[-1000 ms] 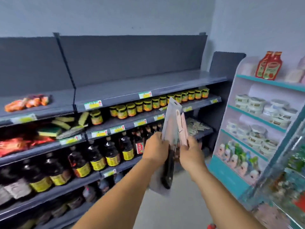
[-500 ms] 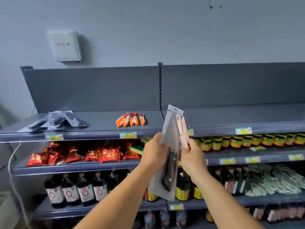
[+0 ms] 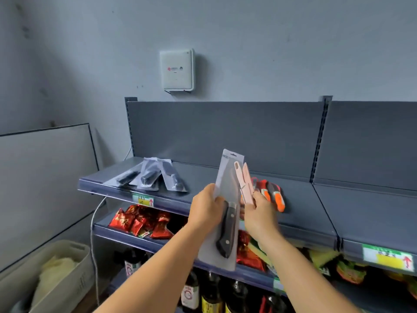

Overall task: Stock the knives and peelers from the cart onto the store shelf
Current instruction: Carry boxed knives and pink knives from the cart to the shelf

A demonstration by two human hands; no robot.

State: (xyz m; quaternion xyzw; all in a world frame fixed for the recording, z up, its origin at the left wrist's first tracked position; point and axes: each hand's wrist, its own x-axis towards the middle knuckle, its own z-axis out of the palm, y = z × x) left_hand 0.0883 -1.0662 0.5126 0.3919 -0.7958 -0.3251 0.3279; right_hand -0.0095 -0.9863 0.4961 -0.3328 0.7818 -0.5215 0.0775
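Observation:
My left hand (image 3: 206, 210) grips a packaged cleaver (image 3: 226, 199) with a black handle, upright in its clear sleeve, in front of the top shelf (image 3: 225, 177). Right beside it, my right hand (image 3: 259, 214) pinches two pink peelers (image 3: 243, 180) that stand upright. Three packaged knives (image 3: 150, 176) lie flat on the left end of the top shelf. Orange-handled peelers (image 3: 274, 194) lie on the same shelf just behind my right hand, partly hidden by it.
Red snack bags (image 3: 141, 220) fill the shelf below, with dark bottles (image 3: 212, 294) lower down. A white wall box (image 3: 177, 70) hangs above the shelving. A beige bin (image 3: 67, 267) stands at lower left, and a white cable (image 3: 93, 233) hangs beside the shelf.
My view has swung left along the shelving; the packaged knives on the top shelf are now near the centre. Both hands still hold the cleaver and peelers, raised closer to the top shelf.

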